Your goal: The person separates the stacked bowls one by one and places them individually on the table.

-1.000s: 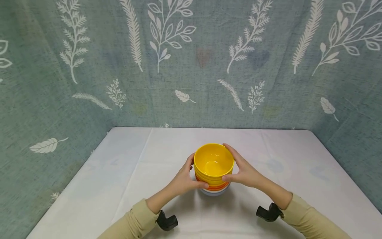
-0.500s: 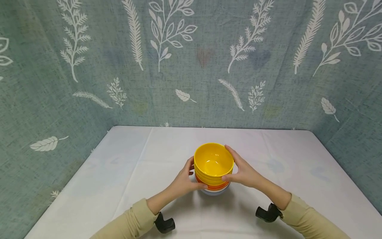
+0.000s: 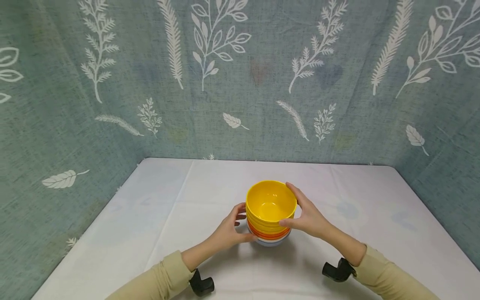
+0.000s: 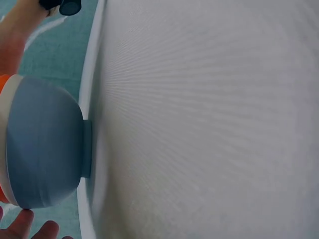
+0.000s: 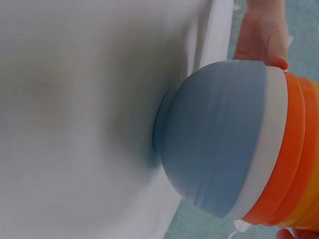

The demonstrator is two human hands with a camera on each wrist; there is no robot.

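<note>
A stack of nested bowls stands upright near the table's middle. A yellow bowl (image 3: 271,202) is on top. Below it come yellow-orange edges, orange bowls (image 5: 294,139), a white band (image 5: 269,139) and a blue bowl (image 4: 45,144) at the bottom, its foot down by the cloth. My right hand (image 3: 309,216) grips the yellow bowl, thumb in front, fingers behind the rim. On the other side my left hand (image 3: 228,229) curves round the stack, fingers spread along its side. Its thumb tip is at the orange and white edges. The bowls hide parts of both hands' fingers.
A white cloth covers the table (image 3: 180,233). Green fabric (image 3: 255,141) printed with white leaves encloses the back and sides. A black wrist camera (image 3: 201,284) sits below the left cuff, another black wrist camera (image 3: 337,270) below the right.
My left hand has slid slightly lower on the stack, its thumb drawing back towards the left edge. My right hand keeps its grip on the yellow bowl. The head view has shifted slightly.
</note>
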